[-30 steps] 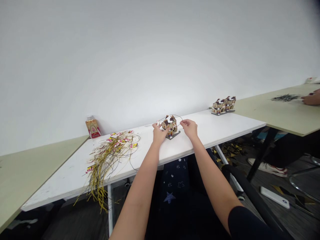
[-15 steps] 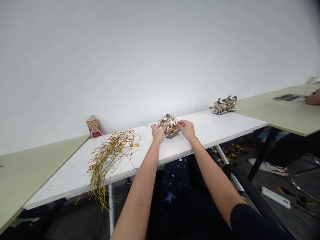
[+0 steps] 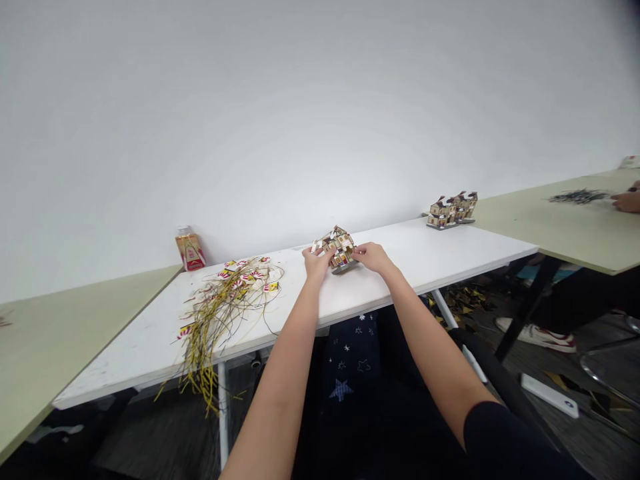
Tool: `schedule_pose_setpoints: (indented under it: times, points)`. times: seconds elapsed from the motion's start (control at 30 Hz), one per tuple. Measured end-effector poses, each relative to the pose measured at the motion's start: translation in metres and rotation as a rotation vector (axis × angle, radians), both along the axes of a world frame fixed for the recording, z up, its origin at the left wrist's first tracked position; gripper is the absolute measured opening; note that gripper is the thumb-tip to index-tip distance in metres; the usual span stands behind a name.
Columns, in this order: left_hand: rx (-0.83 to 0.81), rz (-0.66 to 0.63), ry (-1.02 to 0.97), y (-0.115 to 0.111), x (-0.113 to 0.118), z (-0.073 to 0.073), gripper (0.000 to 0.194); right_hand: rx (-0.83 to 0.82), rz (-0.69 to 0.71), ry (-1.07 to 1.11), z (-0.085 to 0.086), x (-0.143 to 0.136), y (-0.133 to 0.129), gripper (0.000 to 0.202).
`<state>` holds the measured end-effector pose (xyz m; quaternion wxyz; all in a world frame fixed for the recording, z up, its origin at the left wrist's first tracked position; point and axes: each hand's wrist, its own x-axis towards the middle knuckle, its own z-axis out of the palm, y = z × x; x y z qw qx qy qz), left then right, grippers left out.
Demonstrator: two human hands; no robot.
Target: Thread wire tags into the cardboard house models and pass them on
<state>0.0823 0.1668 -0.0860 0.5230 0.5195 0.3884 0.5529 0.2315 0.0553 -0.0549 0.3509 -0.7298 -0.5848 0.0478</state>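
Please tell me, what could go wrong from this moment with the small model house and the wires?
The model house is held by the left hand, with the right hand at its other side; uneven pressure might bend its small parts. The yellow and dark wires hang over the edge of the white table, so their weight, or the nearby left forearm, could perhaps drag some off.

A white table (image 3: 415, 257) is carrying a tangle of wires (image 3: 203, 340), with yellow ends hanging over the near edge. A red and gold container (image 3: 191, 252) is standing in its far left corner, and two small houses (image 3: 441, 213) near its right end. A greenish table (image 3: 565, 230) on the right is holding dark strands (image 3: 580, 196).
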Motion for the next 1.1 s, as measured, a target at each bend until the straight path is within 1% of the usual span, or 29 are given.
schedule_pose_setpoints:
  times: [0.1,0.23,0.33,0.47,0.6,0.7,0.77,0.93,1.0,1.1]
  points:
    - [-0.026,-0.027,-0.046,-0.003,0.0,0.003,0.091,-0.049,0.018,-0.078,0.0,-0.002,-0.004,0.027]
    - [-0.055,-0.066,-0.085,-0.007,0.0,0.006,0.092,-0.138,-0.061,-0.122,0.005,-0.01,-0.013,0.028]
    - [-0.082,-0.061,-0.082,-0.008,0.0,0.007,0.09,-0.146,-0.08,-0.146,0.006,-0.017,-0.017,0.026]
    - [-0.1,-0.07,-0.09,-0.009,0.001,0.008,0.088,-0.071,-0.143,-0.232,-0.002,-0.024,-0.017,0.031]
    - [-0.099,-0.047,-0.089,-0.008,0.001,0.008,0.088,0.034,-0.208,-0.386,-0.011,-0.028,-0.014,0.027]
    - [-0.084,-0.021,-0.07,-0.006,0.001,0.007,0.088,0.084,-0.211,-0.507,-0.014,-0.028,-0.014,0.028]
    - [-0.071,-0.006,-0.077,-0.005,0.001,0.006,0.086,0.12,-0.199,-0.549,-0.014,-0.028,-0.016,0.029]
    - [-0.051,0.042,-0.084,-0.001,0.0,0.005,0.083,0.244,-0.207,-0.533,-0.014,-0.025,-0.021,0.044]
    - [-0.038,0.054,-0.074,-0.001,0.0,0.004,0.082,0.255,-0.239,-0.512,-0.015,-0.023,-0.024,0.044]
    - [-0.027,0.06,-0.064,-0.001,-0.002,0.004,0.081,0.225,-0.271,-0.479,-0.017,-0.02,-0.028,0.038]
